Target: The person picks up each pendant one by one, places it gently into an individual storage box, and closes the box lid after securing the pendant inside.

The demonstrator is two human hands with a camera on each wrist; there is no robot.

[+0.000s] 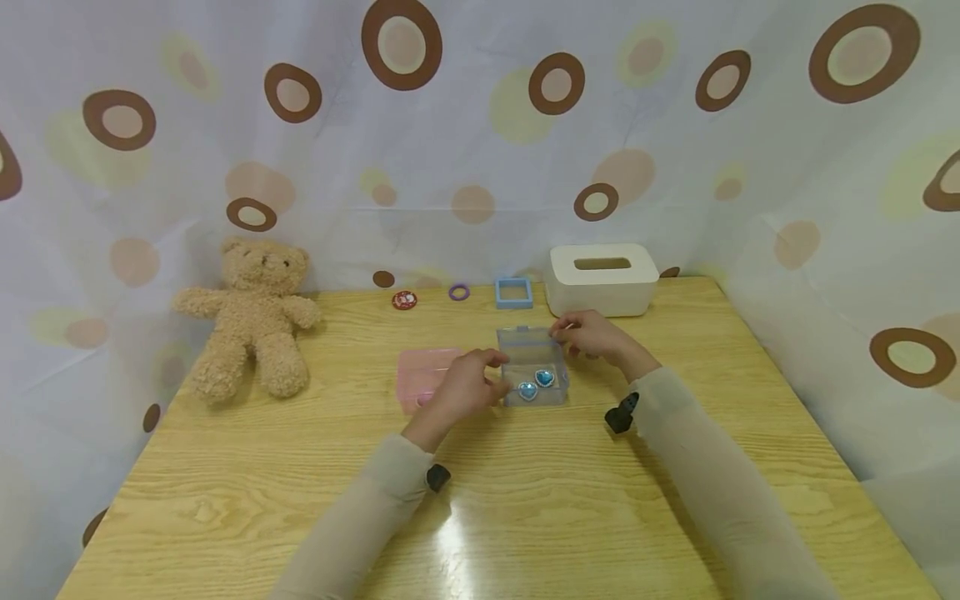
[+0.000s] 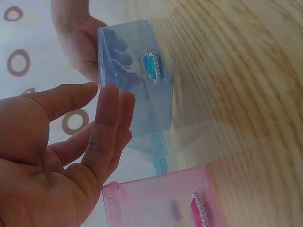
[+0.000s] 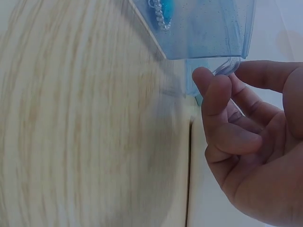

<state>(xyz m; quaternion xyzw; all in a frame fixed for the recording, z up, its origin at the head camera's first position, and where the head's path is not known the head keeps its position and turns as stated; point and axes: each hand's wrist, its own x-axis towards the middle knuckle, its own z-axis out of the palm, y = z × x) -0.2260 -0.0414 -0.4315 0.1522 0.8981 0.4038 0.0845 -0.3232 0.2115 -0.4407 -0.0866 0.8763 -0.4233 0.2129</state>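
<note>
A clear bluish plastic box [image 1: 532, 357] lies on the table with its lid [image 1: 523, 337] raised at the back. Inside are two blue heart-shaped gems, one to the front left [image 1: 528, 391] and another [image 1: 545, 378] to its right, both edged with silvery beads. At the box's left side is my left hand [image 1: 467, 385], fingers loosely extended and thumb apart, holding nothing. With thumb and fingertips my right hand [image 3: 255, 123] pinches a clear curved edge piece of the blue box [image 3: 203, 33] at its right. Partly behind my left hand and forearm lies a pink clear box [image 1: 420, 371] holding a pink gem [image 2: 198, 210].
Along the back stand a white tissue box [image 1: 600, 292] and a light blue square frame [image 1: 513, 303]. Left of these lie a purple ring [image 1: 452, 295] and a red round badge [image 1: 404, 300]. A teddy bear [image 1: 258, 317] sits at the left. Patterned curtains hang behind the wooden table [image 1: 540, 500].
</note>
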